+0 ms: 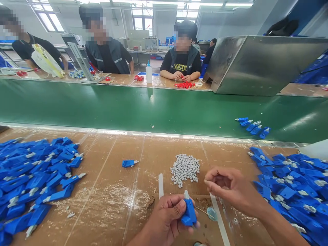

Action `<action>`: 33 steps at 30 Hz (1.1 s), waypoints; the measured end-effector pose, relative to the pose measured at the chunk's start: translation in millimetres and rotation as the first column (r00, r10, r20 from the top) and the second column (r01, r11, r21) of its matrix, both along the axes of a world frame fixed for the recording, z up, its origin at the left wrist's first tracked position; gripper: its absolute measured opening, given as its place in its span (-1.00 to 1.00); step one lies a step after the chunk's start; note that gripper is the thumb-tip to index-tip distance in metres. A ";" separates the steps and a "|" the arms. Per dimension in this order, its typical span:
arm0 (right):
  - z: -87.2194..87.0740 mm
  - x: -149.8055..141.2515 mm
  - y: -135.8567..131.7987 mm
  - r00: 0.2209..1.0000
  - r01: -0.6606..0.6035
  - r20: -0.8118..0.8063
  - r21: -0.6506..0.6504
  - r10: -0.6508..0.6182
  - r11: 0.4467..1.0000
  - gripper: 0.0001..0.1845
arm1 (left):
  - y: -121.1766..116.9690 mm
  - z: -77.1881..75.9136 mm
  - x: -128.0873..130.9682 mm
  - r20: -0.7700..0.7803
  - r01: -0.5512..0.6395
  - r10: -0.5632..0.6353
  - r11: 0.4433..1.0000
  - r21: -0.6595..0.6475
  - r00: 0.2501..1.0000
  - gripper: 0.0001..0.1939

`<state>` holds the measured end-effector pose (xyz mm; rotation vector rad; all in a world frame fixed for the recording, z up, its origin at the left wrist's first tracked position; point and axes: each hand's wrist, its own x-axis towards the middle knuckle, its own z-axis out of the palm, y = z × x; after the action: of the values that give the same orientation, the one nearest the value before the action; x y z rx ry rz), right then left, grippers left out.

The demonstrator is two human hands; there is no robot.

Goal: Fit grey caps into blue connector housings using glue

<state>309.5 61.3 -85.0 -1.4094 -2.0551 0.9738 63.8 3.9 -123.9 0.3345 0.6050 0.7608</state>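
My left hand is closed around a blue plastic part, whose pale grey tip points up and away from me. To the right, my right hand hovers above the table with thumb and forefinger pinched together; whatever may be between them is too small to make out. Just left of those fingertips lies a heap of small grey pieces. One blue part with a grey tip rests alone on the table, left of the heap.
Piles of blue parts lie at left and right. A green conveyor belt crosses beyond the table, carrying several blue parts. Across it, people sit near red parts, a white bottle and a metal housing.
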 end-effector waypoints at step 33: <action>-2.1 -70.7 -61.7 0.654 0.107 -0.618 -0.496 -0.436 0.862 -0.66 | -4.1 11.1 -5.1 -0.447 0.073 0.253 0.802 0.593 0.858 -0.52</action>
<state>238.8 -0.5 -87.1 -1.1938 -1.0369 1.5782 58.7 -0.2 -112.8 1.1298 0.8783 0.9606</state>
